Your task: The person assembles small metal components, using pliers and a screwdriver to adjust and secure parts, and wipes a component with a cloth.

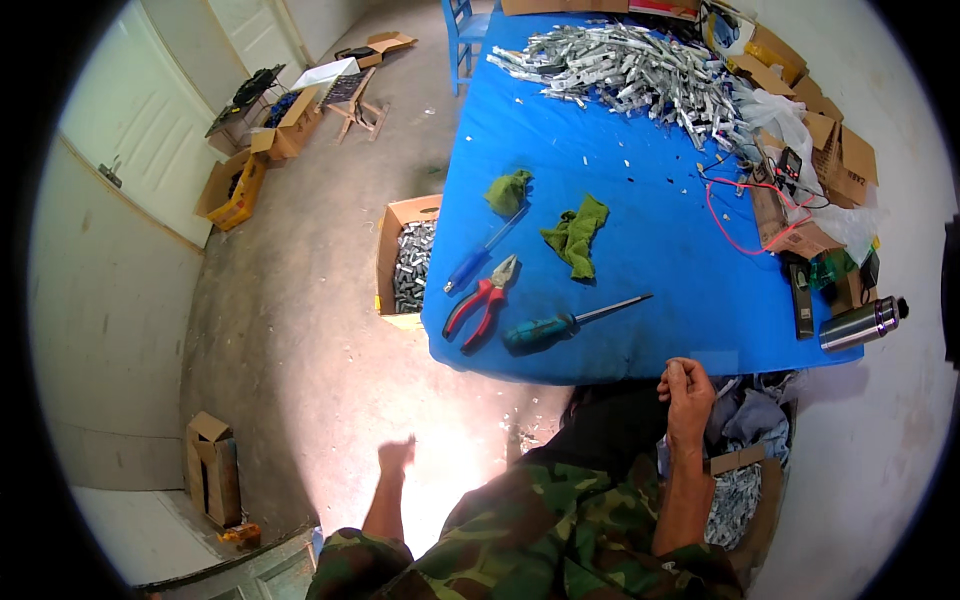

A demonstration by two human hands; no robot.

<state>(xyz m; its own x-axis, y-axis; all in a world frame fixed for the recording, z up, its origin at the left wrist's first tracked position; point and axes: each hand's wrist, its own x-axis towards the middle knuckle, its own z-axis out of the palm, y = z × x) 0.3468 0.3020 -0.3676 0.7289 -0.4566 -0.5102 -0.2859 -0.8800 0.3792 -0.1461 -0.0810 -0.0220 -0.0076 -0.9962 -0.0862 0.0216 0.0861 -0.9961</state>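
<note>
My right hand (688,395) is at the front edge of the blue-covered table (640,345), thumb pressed against curled fingers; anything inside the pinch is hidden. My left hand (396,456) hangs low over the brightly lit floor, away from the table, its fingers mostly hidden. Nearest my right hand on the table lies a teal-handled screwdriver (542,334), its shaft pointing right. To its left are red-and-black pliers (488,299), jaws away from me. Behind them lies a screwdriver with a clear blue handle (468,270), its tip by a crumpled green cloth (508,191). A second green cloth (578,236) lies to the right.
Silvery metal parts (630,75) heap at the table's far end. Along the right edge are cardboard boxes (855,165), a pink cable (722,228) and a steel flask (858,325). A carton of small metal pieces (412,265) stands left of the table, another (735,505) beside my right forearm.
</note>
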